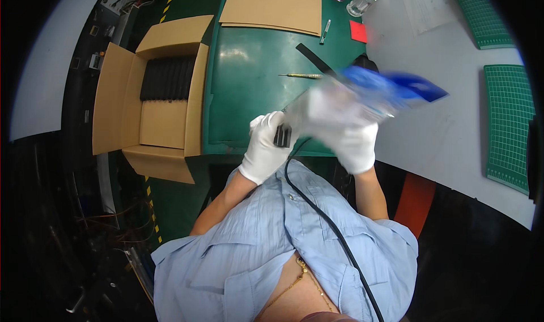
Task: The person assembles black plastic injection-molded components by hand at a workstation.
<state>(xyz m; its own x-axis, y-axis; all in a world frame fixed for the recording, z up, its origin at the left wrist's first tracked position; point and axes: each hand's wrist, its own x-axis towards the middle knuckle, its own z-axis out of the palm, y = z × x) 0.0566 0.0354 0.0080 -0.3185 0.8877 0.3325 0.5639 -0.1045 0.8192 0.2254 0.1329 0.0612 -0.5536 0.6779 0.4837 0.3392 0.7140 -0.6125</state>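
Observation:
My left hand (pixel 265 146), in a white glove, is closed around a black ribbed piece (pixel 282 135) whose slotted end faces me. My right hand (pixel 357 149), also gloved in white, is at the near side of a see-through plastic bag (pixel 340 104). Motion smears that hand's fingers, so their grip does not show. Bright blue plastic (pixel 396 87) streaks out to the right above it, also blurred. Beyond the bag, a flat black strip (pixel 314 58) sticks out toward the upper left; where it ends is hidden.
An open cardboard box (pixel 131 90) at left holds a row of black pieces (pixel 167 78). On the green mat (pixel 243 90) lie a thin yellowish tool (pixel 300 75), a pen (pixel 325 32) and cardboard sheets (pixel 272 7). A black cable (pixel 323 214) hangs across my shirt.

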